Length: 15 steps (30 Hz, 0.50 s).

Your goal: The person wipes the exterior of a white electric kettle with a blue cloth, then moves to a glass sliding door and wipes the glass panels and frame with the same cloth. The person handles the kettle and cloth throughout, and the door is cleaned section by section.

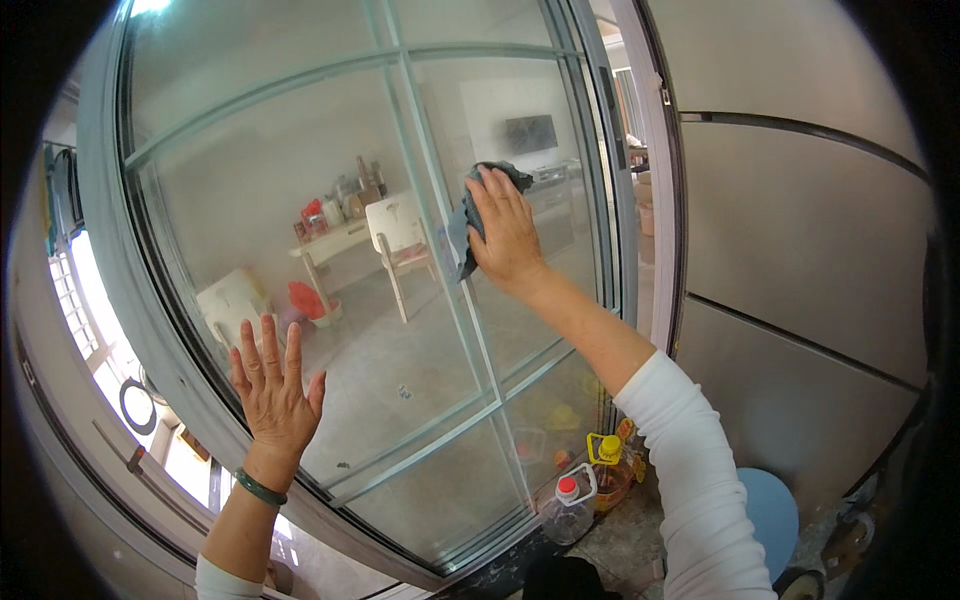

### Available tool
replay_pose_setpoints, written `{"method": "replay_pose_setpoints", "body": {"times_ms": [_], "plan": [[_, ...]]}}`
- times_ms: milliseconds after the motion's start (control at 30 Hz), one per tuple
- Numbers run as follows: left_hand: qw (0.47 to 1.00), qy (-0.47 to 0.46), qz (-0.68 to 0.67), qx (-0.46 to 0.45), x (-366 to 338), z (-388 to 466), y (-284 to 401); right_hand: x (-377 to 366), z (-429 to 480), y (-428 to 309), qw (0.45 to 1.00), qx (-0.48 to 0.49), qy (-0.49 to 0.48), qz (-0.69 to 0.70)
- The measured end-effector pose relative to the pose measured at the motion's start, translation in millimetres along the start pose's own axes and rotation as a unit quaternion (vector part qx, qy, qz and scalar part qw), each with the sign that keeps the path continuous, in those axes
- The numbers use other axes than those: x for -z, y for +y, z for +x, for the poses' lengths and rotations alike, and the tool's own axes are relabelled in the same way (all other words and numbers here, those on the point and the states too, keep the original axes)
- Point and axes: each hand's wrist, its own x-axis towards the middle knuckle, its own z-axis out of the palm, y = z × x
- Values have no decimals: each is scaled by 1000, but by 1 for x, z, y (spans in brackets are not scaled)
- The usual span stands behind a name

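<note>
A grey-blue cloth [474, 217] is pressed to the glass of a framed door [352, 247] under my right hand [504, 232]. The cloth lies bunched beneath the fingers, beside a vertical glazing bar [420, 142], and one edge hangs below the palm. My left hand [279, 390] is spread wide, fingers upward, in front of the lower left part of the pane. It holds nothing; whether its palm touches the glass I cannot tell. A dark green bangle [260, 487] circles the left wrist.
Two plastic jugs, one clear with a red cap [568, 502] and one yellow-capped [611, 472], stand at the door's foot. A panelled refrigerator [795, 225] rises at right, near a light blue round object [769, 517]. Through the glass show a chair [396, 229] and a table [330, 241].
</note>
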Motion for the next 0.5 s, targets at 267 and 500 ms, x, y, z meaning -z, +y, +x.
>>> {"method": "replay_pose_setpoints", "body": {"times_ms": [267,500], "plan": [[1000,9,1,-4,-1,1,-1,-5,121,39,985,-8,173,2],[1000,8,-11,4,-2,-2,-1,8,-10,19,998,-16,56,-24]]}}
